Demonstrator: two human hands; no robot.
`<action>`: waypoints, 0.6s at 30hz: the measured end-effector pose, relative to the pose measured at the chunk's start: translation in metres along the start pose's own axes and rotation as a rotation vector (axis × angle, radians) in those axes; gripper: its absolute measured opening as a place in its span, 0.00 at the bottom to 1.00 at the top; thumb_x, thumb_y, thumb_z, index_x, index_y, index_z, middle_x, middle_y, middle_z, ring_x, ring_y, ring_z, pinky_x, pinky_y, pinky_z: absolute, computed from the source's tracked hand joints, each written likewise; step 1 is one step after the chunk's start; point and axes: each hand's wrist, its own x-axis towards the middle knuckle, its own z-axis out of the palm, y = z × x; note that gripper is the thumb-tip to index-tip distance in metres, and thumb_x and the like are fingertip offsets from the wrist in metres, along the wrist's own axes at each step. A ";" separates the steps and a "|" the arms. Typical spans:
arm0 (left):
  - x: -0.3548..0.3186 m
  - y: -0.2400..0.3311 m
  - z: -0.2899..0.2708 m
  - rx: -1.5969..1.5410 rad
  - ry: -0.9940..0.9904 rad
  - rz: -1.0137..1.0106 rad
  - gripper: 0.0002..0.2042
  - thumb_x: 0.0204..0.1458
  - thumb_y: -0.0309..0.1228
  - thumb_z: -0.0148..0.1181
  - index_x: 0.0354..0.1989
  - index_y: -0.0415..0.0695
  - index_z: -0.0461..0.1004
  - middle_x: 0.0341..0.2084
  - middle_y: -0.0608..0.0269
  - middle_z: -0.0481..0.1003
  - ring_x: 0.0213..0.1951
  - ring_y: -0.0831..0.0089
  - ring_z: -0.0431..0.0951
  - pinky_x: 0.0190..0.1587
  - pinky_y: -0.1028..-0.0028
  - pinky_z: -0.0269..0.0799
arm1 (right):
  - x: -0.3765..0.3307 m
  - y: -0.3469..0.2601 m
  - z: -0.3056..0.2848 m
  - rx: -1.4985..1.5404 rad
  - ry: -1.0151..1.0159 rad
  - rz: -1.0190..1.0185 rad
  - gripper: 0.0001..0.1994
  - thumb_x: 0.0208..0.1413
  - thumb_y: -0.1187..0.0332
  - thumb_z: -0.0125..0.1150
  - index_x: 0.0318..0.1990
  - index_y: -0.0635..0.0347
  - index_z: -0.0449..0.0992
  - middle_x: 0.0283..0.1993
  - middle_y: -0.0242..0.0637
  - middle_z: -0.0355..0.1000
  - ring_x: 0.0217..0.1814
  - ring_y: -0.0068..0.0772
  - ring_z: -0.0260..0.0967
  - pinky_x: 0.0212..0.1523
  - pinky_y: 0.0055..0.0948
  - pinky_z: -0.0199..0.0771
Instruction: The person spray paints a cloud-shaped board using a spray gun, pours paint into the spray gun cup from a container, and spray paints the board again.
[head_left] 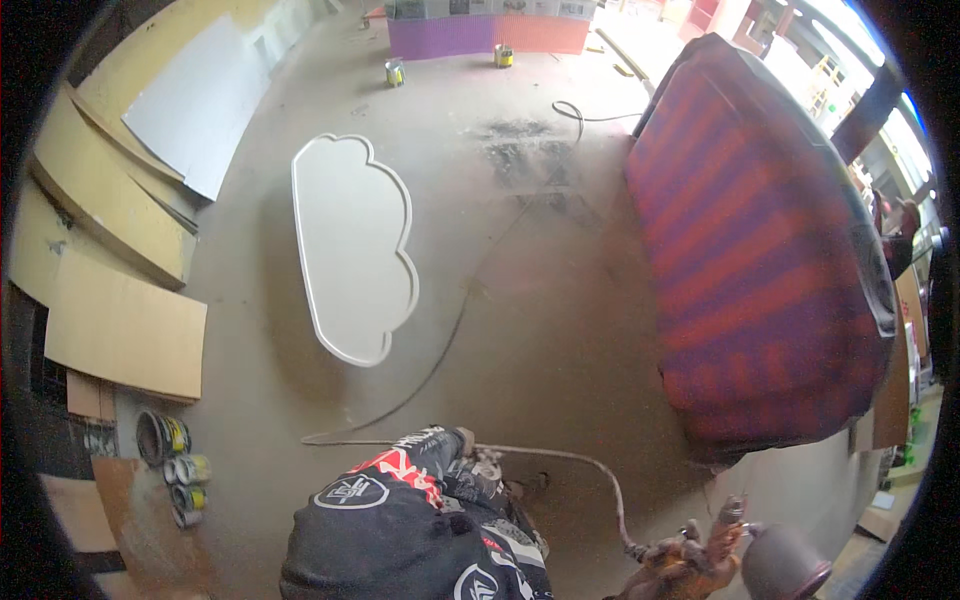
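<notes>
Hose point(560, 455) across open floor point(540, 330)

The right hand point(680, 570) grips a spray gun point(745, 545) near the red-and-purple striped panel point(760, 250); a white cloud-shaped board point(350, 250) lies on the floor point(540, 330), far left.

The cloud-shaped panel point(352, 258) lies flat on the floor point(520, 330). Left of it, plywood boards point(120, 320) lean in a stack along the wall. Right of it, well apart, stands a large striped panel point(760, 250). An air hose point(440, 350) runs along the floor between them, nearer the cloud-shaped panel. Beyond the cloud-shaped panel stand two paint cans point(395, 72); near its lower left, several cans point(175, 470) lie on their sides.
</notes>
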 end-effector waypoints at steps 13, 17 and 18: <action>0.113 0.177 -0.090 -0.831 0.522 -0.374 0.15 0.46 0.34 0.57 0.38 0.36 0.77 0.35 0.40 0.77 0.42 0.48 0.78 0.43 0.54 0.73 | 0.242 0.010 -0.081 0.072 -0.227 -0.076 0.28 0.53 0.58 0.60 0.60 0.53 0.60 0.58 0.58 0.60 0.40 0.41 0.71 0.35 0.31 0.77; 0.144 0.203 -0.131 -0.938 0.617 -0.425 0.14 0.45 0.35 0.58 0.34 0.37 0.79 0.34 0.42 0.78 0.41 0.48 0.78 0.42 0.55 0.74 | 0.308 0.042 -0.073 0.174 -0.416 0.160 0.38 0.52 0.51 0.65 0.61 0.67 0.55 0.45 0.42 0.69 0.36 0.24 0.69 0.32 0.19 0.74; 0.148 0.192 -0.137 -0.759 0.501 -0.351 0.13 0.47 0.32 0.55 0.37 0.38 0.79 0.36 0.46 0.78 0.42 0.51 0.79 0.43 0.57 0.74 | 0.314 0.051 -0.064 0.179 -0.424 0.150 0.38 0.52 0.51 0.65 0.61 0.67 0.55 0.45 0.42 0.69 0.36 0.24 0.69 0.32 0.19 0.74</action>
